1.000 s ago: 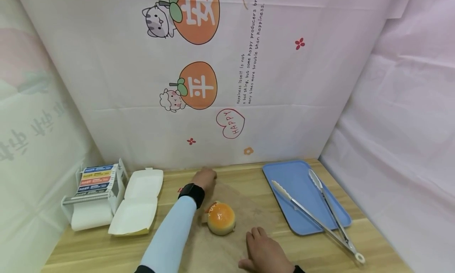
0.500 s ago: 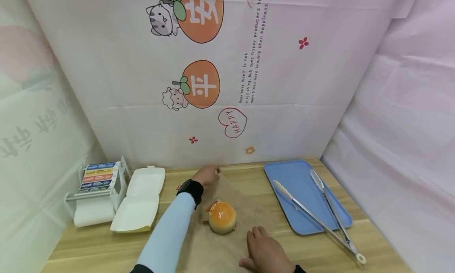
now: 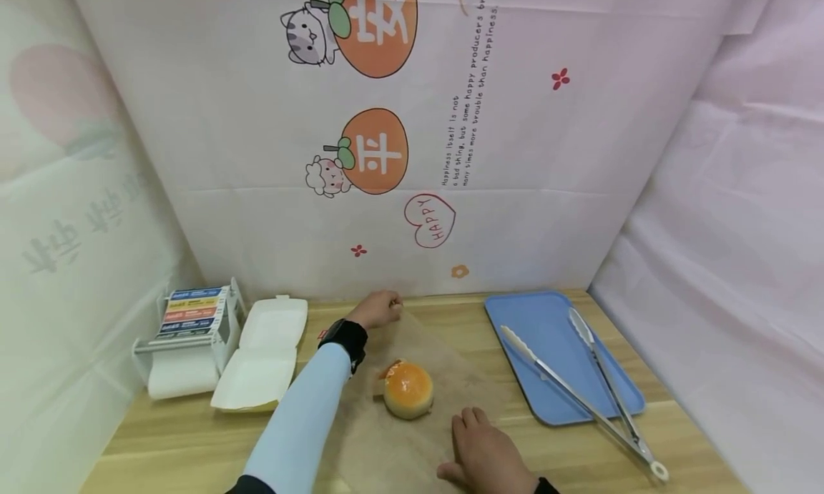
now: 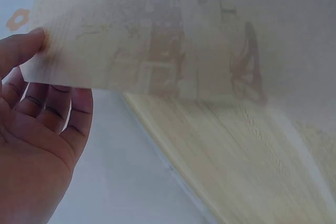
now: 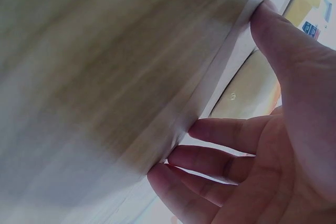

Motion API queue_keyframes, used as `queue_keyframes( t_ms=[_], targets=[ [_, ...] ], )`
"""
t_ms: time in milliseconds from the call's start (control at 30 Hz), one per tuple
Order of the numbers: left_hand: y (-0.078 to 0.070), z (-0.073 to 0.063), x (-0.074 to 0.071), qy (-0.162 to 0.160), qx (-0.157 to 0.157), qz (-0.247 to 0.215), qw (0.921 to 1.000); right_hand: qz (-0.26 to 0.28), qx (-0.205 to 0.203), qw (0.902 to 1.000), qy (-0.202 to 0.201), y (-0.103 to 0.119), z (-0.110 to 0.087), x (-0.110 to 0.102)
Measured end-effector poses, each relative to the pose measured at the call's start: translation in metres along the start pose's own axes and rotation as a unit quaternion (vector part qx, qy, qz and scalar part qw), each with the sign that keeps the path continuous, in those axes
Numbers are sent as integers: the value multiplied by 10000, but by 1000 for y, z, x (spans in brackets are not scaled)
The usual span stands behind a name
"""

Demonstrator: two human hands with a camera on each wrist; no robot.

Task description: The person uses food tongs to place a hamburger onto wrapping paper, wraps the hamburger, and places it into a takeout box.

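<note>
A shiny golden bun (image 3: pixel 410 389), filled like a burger, sits on a sheet of brown wrapping paper (image 3: pixel 386 455) in the head view. At the paper's far corner my left hand (image 3: pixel 375 310) pinches the sheet. Seen from the left wrist, that hand (image 4: pixel 39 124) has its thumb on one face of the raised, printed paper (image 4: pixel 131 40), with the fingers behind it. My right hand (image 3: pixel 489 455) rests on the near right part of the paper, palm down. In the right wrist view its fingertips (image 5: pixel 160 174) touch the surface and the thumb is spread apart.
Right of the paper lies a blue tray (image 3: pixel 524 308) with metal tongs (image 3: pixel 579 401) across it, handle end over the table. On the left stand an open white takeaway box (image 3: pixel 254 372) and a roll dispenser (image 3: pixel 193 337). White printed cloth (image 3: pixel 515 229) walls the table.
My left hand has drawn the paper's far corner up and slightly right, so more of the sheet lifts. The right hand stays on the paper. The head view has shifted a little.
</note>
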State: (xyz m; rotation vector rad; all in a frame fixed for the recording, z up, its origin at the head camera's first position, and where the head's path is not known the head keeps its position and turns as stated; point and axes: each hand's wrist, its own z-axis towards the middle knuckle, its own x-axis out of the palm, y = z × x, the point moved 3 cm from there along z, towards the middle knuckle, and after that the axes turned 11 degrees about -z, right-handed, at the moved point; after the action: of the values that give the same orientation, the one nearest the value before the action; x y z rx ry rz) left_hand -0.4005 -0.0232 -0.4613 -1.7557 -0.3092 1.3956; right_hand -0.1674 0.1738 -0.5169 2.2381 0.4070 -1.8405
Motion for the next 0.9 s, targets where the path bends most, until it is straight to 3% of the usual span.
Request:
queue_keyframes(
  t_ms=[267,467,633,900],
  targets=[
    [-6,-7,-11,-76,409,-68,9991,-99,-101,9998,-138,0,-1,1],
    [-18,-13,-14,134,806,-158,9965,-102,-96,9998,-169,1,0,2],
    [-30,-20,-14,201,1105,-85,9936,-105,-113,9996,-219,3,-1,0],
    [-43,-35,-9,406,1281,20,9909,-152,-254,9988,-401,2,-3,-3]
  ],
)
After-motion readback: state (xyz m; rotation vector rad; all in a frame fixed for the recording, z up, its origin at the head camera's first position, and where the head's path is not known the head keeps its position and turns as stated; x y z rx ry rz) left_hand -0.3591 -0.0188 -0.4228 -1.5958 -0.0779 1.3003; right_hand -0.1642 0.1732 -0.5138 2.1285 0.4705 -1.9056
